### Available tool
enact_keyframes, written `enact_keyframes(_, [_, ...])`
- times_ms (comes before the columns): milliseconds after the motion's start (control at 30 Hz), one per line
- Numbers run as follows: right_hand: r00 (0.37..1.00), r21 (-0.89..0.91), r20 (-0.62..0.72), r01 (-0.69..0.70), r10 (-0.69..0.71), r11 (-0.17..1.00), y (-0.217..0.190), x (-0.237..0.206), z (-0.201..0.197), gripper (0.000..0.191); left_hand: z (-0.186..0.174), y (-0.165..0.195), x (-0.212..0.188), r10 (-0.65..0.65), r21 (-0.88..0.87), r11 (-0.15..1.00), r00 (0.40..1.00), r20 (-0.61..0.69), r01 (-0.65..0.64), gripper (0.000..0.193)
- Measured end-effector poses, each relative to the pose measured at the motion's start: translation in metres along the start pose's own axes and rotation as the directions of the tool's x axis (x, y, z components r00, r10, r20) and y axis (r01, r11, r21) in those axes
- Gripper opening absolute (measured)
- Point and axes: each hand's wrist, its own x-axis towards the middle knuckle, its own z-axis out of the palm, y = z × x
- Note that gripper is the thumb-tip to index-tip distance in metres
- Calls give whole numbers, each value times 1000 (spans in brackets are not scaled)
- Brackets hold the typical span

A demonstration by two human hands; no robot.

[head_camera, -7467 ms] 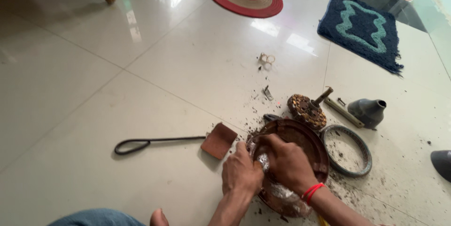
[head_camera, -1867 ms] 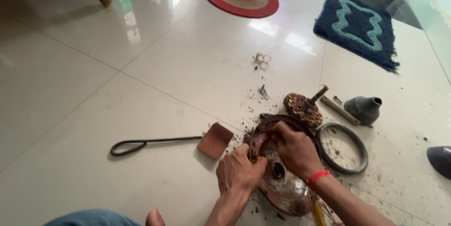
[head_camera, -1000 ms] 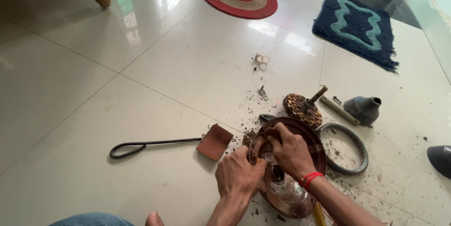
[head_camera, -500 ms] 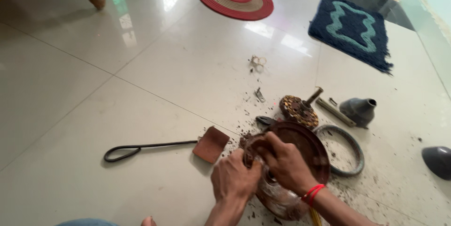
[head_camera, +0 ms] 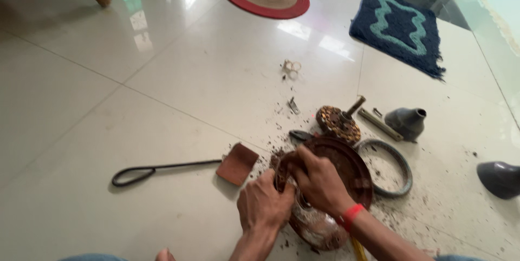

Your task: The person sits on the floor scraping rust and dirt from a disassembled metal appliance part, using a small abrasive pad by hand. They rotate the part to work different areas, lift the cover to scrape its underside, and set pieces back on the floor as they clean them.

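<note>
Both hands grip tight: my left hand (head_camera: 265,204) and right hand (head_camera: 319,179) clench the rusty round motor housing (head_camera: 338,185) on the floor's near edge. Already out, the copper winding core (head_camera: 338,123) and metal ring (head_camera: 391,166) lie just beyond; the housing remains unopened.

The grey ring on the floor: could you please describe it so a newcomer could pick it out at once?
Start at the dark blue mat and come down the tiled floor to the rusty round casing under both hands. The grey ring lies flat just to its right, among dirt crumbs. It alone is an open hoop.
</note>
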Motion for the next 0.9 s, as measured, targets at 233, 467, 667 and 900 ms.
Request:
enact_keyframes(233, [952,-30,39,-304,305,952,-2,-1,5,12,2,-2,2,47,9,999,999,-19,-47,27])
enact_keyframes(467, [893,-136,79,-430,443,892,3,3,-3,15,2,3,-2,84,20,996,995,-61,-83,31])
enact_keyframes(667, [979,10,38,-201,201,980,-8,-1,4,12,-11,9,-5,120,63,991,990,-71,-116,26])
enact_keyframes(900, [994,100,-8,-109,110,989,-10,2,2,10,-10,11,-7,37,9,999,999,-39,-37,33])
